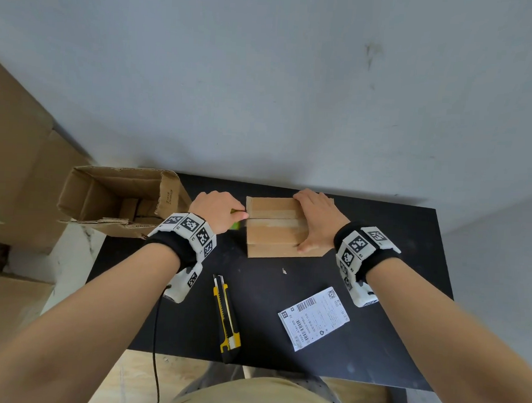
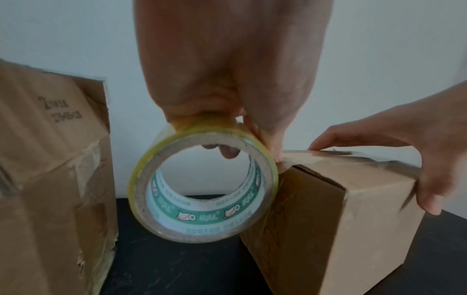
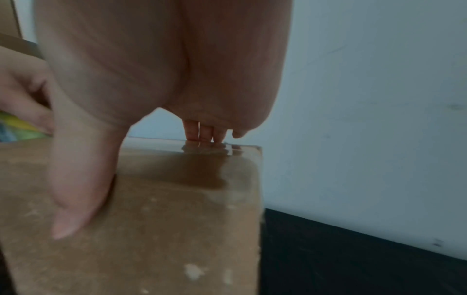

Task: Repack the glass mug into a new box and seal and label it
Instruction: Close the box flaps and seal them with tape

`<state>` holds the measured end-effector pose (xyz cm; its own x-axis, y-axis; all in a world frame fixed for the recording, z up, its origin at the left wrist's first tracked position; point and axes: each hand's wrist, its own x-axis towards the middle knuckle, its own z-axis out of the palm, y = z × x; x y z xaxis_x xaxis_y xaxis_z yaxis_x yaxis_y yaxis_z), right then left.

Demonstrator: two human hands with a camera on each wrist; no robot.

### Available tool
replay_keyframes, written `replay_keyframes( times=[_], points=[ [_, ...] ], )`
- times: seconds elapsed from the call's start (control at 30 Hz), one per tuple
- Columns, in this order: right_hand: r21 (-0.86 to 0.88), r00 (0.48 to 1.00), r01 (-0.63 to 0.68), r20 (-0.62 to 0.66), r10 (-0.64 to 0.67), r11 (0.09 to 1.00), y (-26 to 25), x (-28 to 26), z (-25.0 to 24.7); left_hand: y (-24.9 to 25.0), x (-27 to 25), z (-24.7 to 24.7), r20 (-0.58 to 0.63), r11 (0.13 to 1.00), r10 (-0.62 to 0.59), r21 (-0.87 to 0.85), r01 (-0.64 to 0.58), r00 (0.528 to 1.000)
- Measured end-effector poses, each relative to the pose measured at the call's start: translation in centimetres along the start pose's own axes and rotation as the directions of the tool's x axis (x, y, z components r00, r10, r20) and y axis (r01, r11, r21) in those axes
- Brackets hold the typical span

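A small closed cardboard box (image 1: 272, 232) stands on the black table (image 1: 399, 347), with clear tape along its top seam. My left hand (image 1: 224, 213) grips a roll of clear tape (image 2: 202, 187) against the box's upper left edge; a finger passes through the roll's core. My right hand (image 1: 314, 222) lies over the right part of the box top. Its fingers (image 3: 202, 132) press flat near the far edge and its thumb (image 3: 76, 179) runs down the near side. The glass mug is out of sight.
An open, worn cardboard box (image 1: 117, 199) stands to the left of the small box, close to my left hand. A yellow utility knife (image 1: 226, 316) and a printed shipping label (image 1: 314, 319) lie on the table nearer to me. More cardboard (image 1: 18, 145) leans at the far left.
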<state>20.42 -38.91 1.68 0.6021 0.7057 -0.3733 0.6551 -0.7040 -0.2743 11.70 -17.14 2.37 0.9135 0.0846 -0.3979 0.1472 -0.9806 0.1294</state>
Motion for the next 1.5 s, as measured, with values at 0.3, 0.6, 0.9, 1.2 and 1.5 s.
replay_keyframes(
  times=[0.3, 0.6, 0.9, 1.2, 1.5],
  points=[
    [-0.146, 0.984, 0.174, -0.019, -0.179, 0.974, -6.6, 1.4, 3.2, 0.4, -0.2, 0.7, 0.032, 0.996, -0.013, -0.085, 0.015, 0.999],
    [-0.225, 0.983, 0.142, -0.082, -0.164, 0.964, -6.0, 0.2, 4.2, 1.0, -1.2, 1.2, 0.009, 0.981, 0.022, -0.194, -0.02, 1.0],
    [-0.083, 0.978, -0.103, -0.191, 0.086, 0.991, -5.5, -1.7, 5.5, 0.4, -1.6, 2.0, -0.016, 0.896, -0.034, -0.443, 0.024, 0.999],
    [-0.058, 0.971, -0.05, -0.236, 0.035, 0.997, -7.5, -1.8, 6.0, 0.1, -3.2, 2.7, -0.028, 0.795, -0.041, -0.606, 0.016, 0.999],
    [-0.135, 0.991, 0.025, -0.125, -0.042, 0.991, -5.9, -1.7, 4.8, 0.1, -3.5, 4.5, 0.071, 0.756, -0.186, -0.626, 0.189, 0.98]
  ],
)
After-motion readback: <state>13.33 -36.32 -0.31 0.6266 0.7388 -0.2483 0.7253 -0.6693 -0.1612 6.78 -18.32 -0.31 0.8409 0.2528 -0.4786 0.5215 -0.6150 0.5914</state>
